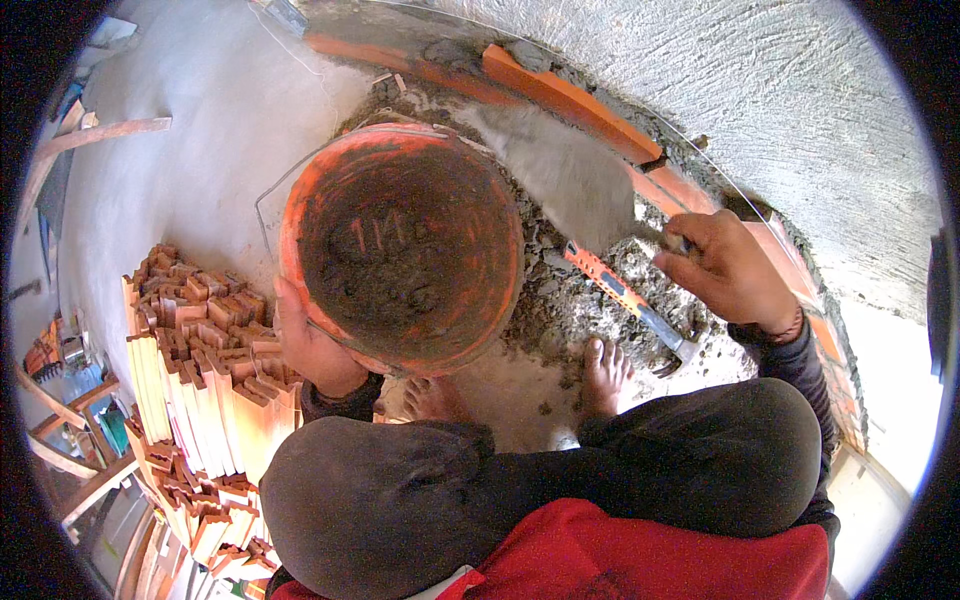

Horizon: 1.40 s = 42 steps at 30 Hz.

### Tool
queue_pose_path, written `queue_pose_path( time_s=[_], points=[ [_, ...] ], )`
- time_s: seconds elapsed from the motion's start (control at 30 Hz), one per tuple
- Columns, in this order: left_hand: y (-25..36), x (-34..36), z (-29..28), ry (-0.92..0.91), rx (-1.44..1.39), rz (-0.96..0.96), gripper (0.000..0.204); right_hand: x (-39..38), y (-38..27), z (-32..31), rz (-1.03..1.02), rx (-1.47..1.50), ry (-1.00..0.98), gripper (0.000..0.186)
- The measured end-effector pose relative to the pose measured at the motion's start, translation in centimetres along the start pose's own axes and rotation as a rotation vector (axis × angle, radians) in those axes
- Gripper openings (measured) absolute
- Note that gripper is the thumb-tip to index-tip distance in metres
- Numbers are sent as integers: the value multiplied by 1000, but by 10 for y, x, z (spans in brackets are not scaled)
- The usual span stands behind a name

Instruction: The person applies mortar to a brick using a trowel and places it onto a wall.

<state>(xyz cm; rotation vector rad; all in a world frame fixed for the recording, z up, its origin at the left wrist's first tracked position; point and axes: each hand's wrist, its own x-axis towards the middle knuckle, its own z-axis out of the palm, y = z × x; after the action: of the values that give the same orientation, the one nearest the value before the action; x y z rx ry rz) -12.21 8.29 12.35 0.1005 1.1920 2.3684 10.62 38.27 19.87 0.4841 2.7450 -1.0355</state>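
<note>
My left hand [312, 345] is closed on the near-left rim of an orange bucket [293, 235], which tilts so that its inside faces me. Grey mortar smears its inner wall and lies in the bottom. Held by the handle in my right hand [738, 268] is a trowel [565, 170]; its broad grey blade points left, beyond the bucket's right side and close to the brick row. A hammer [625, 290] with an orange and grey handle lies on the mortar-strewn floor below the trowel, its metal head toward my right knee.
A row of orange bricks [570, 100] runs along the foot of a rough plastered wall [800, 90], with a taut string above it. Stacked bricks [215, 370] stand at my left. My bare feet [605, 375] are close to the bucket and hammer. Wooden pieces [100, 135] lie at far left.
</note>
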Motion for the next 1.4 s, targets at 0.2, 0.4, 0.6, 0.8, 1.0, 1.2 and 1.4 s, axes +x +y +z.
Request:
queue_pose_path(
  time_s=[0.2,0.4,0.6,0.8,1.0,1.2,1.4],
  points=[
    [-3,2,4,36,46,27,53,16,28,-20,527,522,-142,21],
    [-3,2,4,26,91,49,52,32,28,-2,390,516,-143,22],
    [-2,3,-4,31,168,17,51,84,18,17,329,778,-98,25],
    [-4,2,7,-8,66,41,52,75,22,12,374,857,-48,22],
    [-2,1,9,44,27,24,52,46,38,10,405,563,-9,25],
    [-2,3,-17,10,205,82,52,18,47,19,242,72,258,28],
    [-4,3,3,-19,31,14,53,-4,21,14,402,-281,191,23]
  ],
)
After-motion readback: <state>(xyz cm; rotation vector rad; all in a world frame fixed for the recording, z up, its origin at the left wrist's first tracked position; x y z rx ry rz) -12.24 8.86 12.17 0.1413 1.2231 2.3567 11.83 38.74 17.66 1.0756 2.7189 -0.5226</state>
